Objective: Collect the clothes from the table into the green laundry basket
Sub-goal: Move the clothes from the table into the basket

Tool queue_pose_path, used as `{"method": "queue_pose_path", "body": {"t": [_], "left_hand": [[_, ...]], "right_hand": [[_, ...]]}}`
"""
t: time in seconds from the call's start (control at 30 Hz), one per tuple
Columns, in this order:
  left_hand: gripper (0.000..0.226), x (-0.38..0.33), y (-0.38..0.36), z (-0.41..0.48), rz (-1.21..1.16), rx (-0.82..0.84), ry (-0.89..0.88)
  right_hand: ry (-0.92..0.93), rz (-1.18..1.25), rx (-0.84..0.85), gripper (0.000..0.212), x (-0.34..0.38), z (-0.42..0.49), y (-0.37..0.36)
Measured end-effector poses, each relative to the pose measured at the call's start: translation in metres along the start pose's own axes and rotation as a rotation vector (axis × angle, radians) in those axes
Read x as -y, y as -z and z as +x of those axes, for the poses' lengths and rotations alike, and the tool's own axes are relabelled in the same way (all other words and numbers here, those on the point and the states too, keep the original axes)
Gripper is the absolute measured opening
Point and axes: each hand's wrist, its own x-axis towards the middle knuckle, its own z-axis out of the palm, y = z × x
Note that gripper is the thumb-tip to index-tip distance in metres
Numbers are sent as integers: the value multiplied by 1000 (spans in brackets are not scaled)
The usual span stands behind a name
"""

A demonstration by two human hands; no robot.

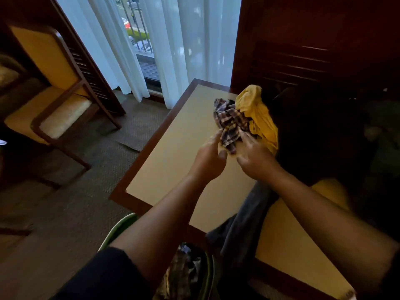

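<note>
Lying crumpled, plaid cloth (pixel 229 122) touches yellow garment (pixel 257 113).

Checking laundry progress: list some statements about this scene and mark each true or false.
1. A plaid garment lies on the table beside a yellow garment. True.
2. The green laundry basket stands on the table. False: it sits lower, by the table's near edge.
3. The left hand and right hand both reach to the plaid garment. True.
4. The basket is empty. False: clothes already lie inside.
5. A dark blue garment hangs over the table's near edge. True.
</note>
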Motion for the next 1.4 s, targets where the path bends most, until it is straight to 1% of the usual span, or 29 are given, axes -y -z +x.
{"method": "queue_pose_path", "body": {"t": [0.13, 0.27, 0.3, 0.37, 0.4, 0.43, 0.47, 0.5, 0.53, 0.6, 0.63, 0.67, 0.7, 0.73, 0.77, 0.8, 0.83, 0.9, 0.93, 0.97, 1.0, 1.07, 1.13, 1.2, 1.27, 1.3, 1.33, 1.37, 1.4], "left_hand": [[67, -3, -20, 61, 60, 19, 83], [72, 11, -43, 106, 108, 32, 130], [74, 14, -49, 116, 118, 47, 144], [86, 19, -63, 133, 136, 95, 189], [96, 20, -69, 141, 142, 122, 208], [107, 23, -76, 149, 155, 146, 218], [117, 25, -81, 157, 184, 167, 221], [125, 28, -86, 164, 223, 184, 220], [129, 31, -90, 171, 267, 194, 222], [127, 37, -96, 179, 366, 216, 249], [123, 40, -98, 181, 420, 229, 261], [118, 45, -100, 180, 467, 232, 260], [112, 48, -100, 178, 502, 220, 248], [105, 51, -100, 175, 522, 196, 231], [97, 53, -100, 170, 530, 163, 210], [88, 55, -99, 164, 533, 128, 191], [78, 58, -97, 157, 530, 97, 174], [62, 63, -89, 141, 509, 50, 144], [55, 65, -83, 132, 497, 34, 132], [47, 68, -77, 122, 494, 19, 125], [40, 70, -69, 112, 508, 3, 119], [28, 72, -54, 93, 564, -35, 92], [25, 73, -36, 76, 588, -114, 80], [24, 75, -11, 59, 560, -243, 119], [25, 85, 19, 44, 484, -393, 186], [29, 91, 34, 35, 459, -447, 211], [37, 97, 47, 25, 458, -458, 241], [48, 103, 56, 15, 477, -423, 287], [59, 107, 62, 6, 519, -346, 348]], "right_hand": [[-40, -9, -4, 76, -56, 85, 17], [-191, -221, 137, 85, -107, 135, 13], [-207, -288, 139, 89, -116, 140, 10], [-189, -321, 47, 88, -130, 139, 3], [-169, -279, -4, 81, -135, 136, 2], [-151, -218, -41, 66, -137, 131, 3], [-142, -162, -29, 43, -136, 125, 6], [-133, -123, 41, 22, -133, 121, 11], [-116, -94, 168, 13, -128, 117, 20], [-108, -10, 530, 12, -119, 112, 41], [-109, 30, 668, 13, -115, 111, 50], [-85, 55, 717, 15, -114, 110, 57], [-48, 76, 678, 19, -114, 110, 60], [-1, 83, 572, 24, -113, 109, 59], [64, 74, 440, 35, -111, 108, 55], [133, 52, 332, 55, -108, 106, 47], [172, 27, 272, 77, -106, 104, 38], [145, -32, 254, 115, -102, 102, 17], [117, -68, 260, 125, -102, 102, 6], [88, -105, 263, 126, -102, 102, -3], [75, -143, 245, 119, -101, 101, -12], [109, -183, 148, 91, -95, 97, -23], [175, -132, 35, 71, -81, 90, -28], [251, 17, -107, 60, -64, 79, -27], [304, 324, -222, 47, -44, 67, -17], [328, 491, -222, 36, -35, 61, -11], [334, 593, -174, 27, -26, 54, -6], [327, 636, -81, 26, -18, 48, -3], [309, 581, 23, 26, -12, 44, -4]]}}
